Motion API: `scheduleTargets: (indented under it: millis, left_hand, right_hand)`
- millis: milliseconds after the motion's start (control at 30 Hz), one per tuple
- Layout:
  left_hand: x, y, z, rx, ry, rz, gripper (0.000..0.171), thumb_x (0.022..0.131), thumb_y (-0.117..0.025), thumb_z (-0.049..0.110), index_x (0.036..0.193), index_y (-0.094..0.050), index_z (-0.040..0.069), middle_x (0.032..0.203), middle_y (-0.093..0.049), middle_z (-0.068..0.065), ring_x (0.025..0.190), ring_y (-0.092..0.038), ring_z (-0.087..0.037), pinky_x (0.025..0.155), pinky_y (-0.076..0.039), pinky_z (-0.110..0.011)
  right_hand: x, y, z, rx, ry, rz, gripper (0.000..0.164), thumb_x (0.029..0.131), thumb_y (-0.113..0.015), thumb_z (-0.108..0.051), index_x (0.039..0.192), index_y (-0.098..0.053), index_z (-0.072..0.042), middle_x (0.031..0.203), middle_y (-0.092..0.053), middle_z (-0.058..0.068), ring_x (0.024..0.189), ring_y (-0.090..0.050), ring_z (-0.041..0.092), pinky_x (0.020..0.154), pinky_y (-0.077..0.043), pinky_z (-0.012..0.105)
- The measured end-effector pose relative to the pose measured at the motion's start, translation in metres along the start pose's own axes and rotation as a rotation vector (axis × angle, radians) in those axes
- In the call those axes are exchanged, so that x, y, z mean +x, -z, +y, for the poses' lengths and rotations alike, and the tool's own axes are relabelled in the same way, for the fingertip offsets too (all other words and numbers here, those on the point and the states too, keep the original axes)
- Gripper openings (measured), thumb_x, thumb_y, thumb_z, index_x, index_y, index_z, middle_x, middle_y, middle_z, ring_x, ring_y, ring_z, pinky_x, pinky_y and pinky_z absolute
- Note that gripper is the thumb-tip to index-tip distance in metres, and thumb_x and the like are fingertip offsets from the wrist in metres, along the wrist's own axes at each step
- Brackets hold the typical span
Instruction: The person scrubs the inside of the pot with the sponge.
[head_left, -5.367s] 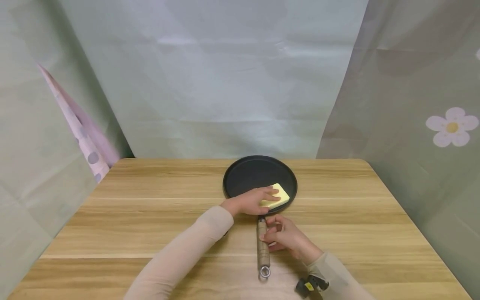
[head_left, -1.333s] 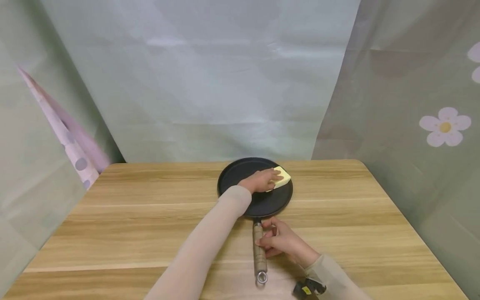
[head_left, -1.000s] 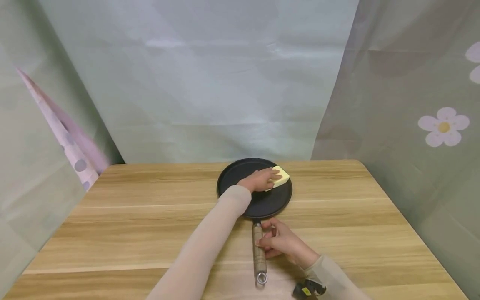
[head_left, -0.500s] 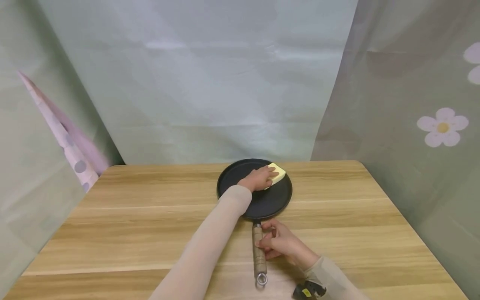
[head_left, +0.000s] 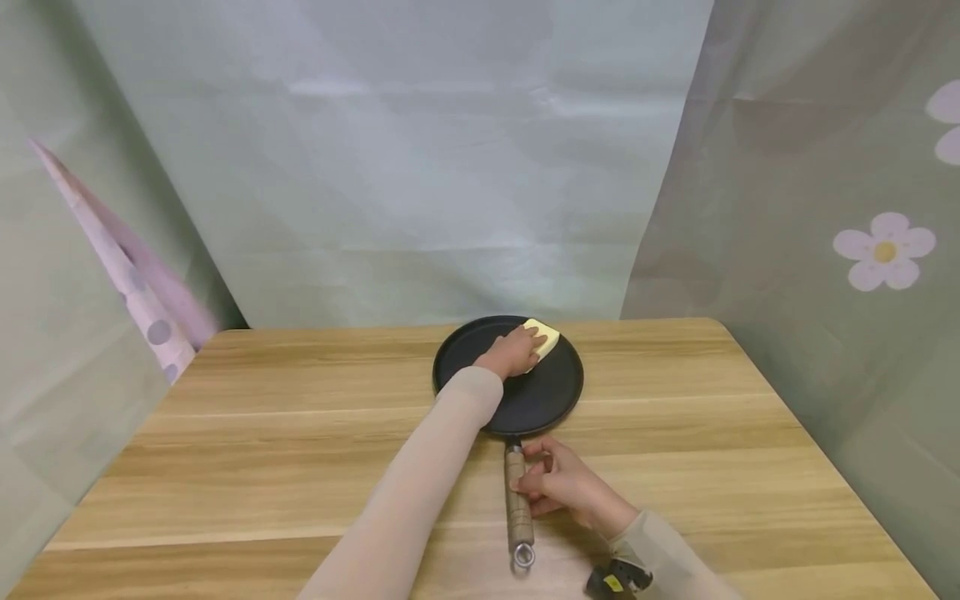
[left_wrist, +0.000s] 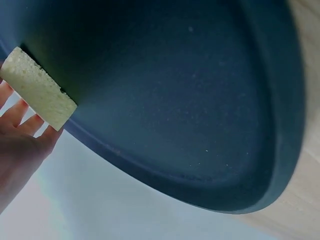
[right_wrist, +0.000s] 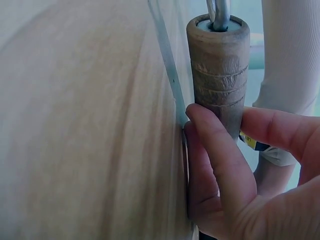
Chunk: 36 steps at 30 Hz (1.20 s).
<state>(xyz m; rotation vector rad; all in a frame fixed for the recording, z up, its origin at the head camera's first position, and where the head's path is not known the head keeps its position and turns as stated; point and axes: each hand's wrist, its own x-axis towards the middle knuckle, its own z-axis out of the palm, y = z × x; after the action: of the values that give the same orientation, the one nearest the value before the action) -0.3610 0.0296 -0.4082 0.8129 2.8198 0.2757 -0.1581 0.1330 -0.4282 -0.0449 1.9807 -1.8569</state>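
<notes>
First, reaching over a round black pan [head_left: 542,402] on the wooden counter [head_left: 225,467] and holding a pale yellow sponge [head_left: 550,335] in the spread fingers of the left hand [head_left: 508,353]. Placed inside the pan, close to its far rim. Looks light and soft, likely to squash under pressure; best held across the top, with the thumb against a side.

Moving on to the pan itself: looks stiff and fairly heavy, perhaps slick across the smooth inside, hardly fragile. Could swivel under a hard rub near the rim.

Nearer, ending in a round wooden handle [head_left: 519,523] with a metal ring [head_left: 523,556]. Should give a firm hold, thanks to the grooves.

Rightmost, pinching that handle from its right between thumb and fingers of the right hand [head_left: 573,487]. Seemingly enough for steadying; for lifting, better to wrap fully around, close to the pan.
</notes>
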Motion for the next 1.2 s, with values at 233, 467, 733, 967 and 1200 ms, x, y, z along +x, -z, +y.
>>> scheduleTargets:
  millis: [233,467,733,967,1200]
  left_hand:
    - [-0.001,0.001,-0.004,0.015,0.012,0.001,0.05,0.102,-0.044,0.022,0.151,-0.033,0.02,0.158,-0.023,-0.005,0.147,-0.014,-0.027,0.112,-0.023,-0.054]
    - [-0.004,0.003,-0.012,0.0,0.026,-0.007,0.05,0.103,-0.042,0.023,0.152,-0.032,0.019,0.159,-0.022,-0.005,0.147,-0.013,-0.027,0.113,-0.022,-0.054]
    - [-0.011,0.006,-0.023,-0.004,0.03,-0.003,0.051,0.102,-0.043,0.022,0.152,-0.031,0.018,0.159,-0.022,-0.006,0.146,-0.014,-0.029,0.112,-0.023,-0.055]
    - [-0.017,0.008,-0.033,-0.028,0.037,-0.009,0.051,0.103,-0.043,0.022,0.152,-0.03,0.019,0.159,-0.021,-0.007,0.146,-0.014,-0.03,0.113,-0.022,-0.055]
    - [-0.021,0.01,-0.041,-0.04,0.018,-0.011,0.051,0.102,-0.044,0.023,0.152,-0.031,0.018,0.159,-0.022,-0.007,0.146,-0.014,-0.029,0.113,-0.021,-0.055]
  right_hand:
    - [0.0,0.0,-0.001,0.007,0.0,-0.003,0.049,0.08,-0.067,0.001,0.119,-0.039,0.006,0.082,-0.055,0.009,0.061,-0.059,0.015,0.058,-0.057,0.034]
    - [0.0,0.0,0.0,0.015,0.005,-0.005,0.048,0.08,-0.067,0.002,0.119,-0.039,0.007,0.081,-0.056,0.009,0.063,-0.059,0.015,0.058,-0.056,0.032]
    - [-0.002,0.0,-0.001,0.004,0.01,-0.007,0.049,0.08,-0.067,0.001,0.12,-0.039,0.008,0.082,-0.055,0.009,0.065,-0.058,0.015,0.058,-0.056,0.033]
    - [-0.002,0.002,0.0,0.007,0.024,-0.015,0.049,0.079,-0.067,0.002,0.119,-0.039,0.007,0.08,-0.055,0.007,0.066,-0.054,0.013,0.059,-0.056,0.034]
    - [-0.002,0.002,0.0,0.004,0.025,-0.022,0.049,0.079,-0.066,0.002,0.119,-0.038,0.007,0.08,-0.055,0.007,0.066,-0.054,0.014,0.059,-0.056,0.033]
